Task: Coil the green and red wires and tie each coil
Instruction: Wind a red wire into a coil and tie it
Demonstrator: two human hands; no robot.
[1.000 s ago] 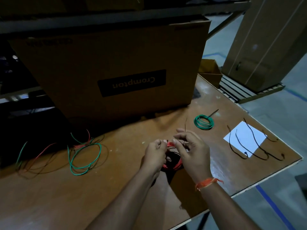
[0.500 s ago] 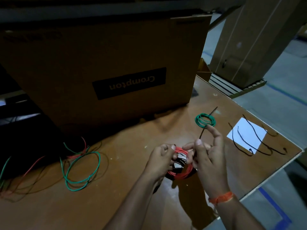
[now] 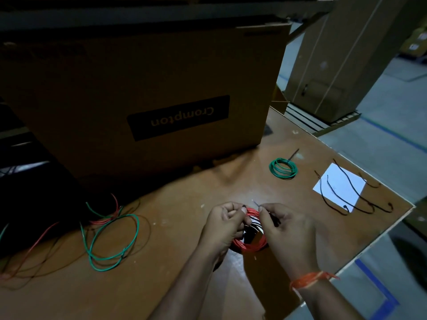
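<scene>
A small red wire coil (image 3: 250,244) hangs between my two hands above the brown table (image 3: 184,285). My left hand (image 3: 223,224) grips the coil's top left side. My right hand (image 3: 286,229) pinches a thin dark tie (image 3: 256,203) at the coil's top. A finished green coil (image 3: 283,167) with a dark tie lies farther back on the right. Loose green wire loops (image 3: 111,241) and loose red wire (image 3: 105,219) lie on the table at the left.
A big cardboard box (image 3: 147,88) stands across the back of the table. Several thin black ties (image 3: 353,192) lie over a white sheet of paper (image 3: 339,187) near the table's right edge. Another tall box (image 3: 342,54) stands on the floor beyond.
My right hand's raised fingers have come back down and now pinch the tie at the top of the red coil. Both hands and the coil sit closer together.
</scene>
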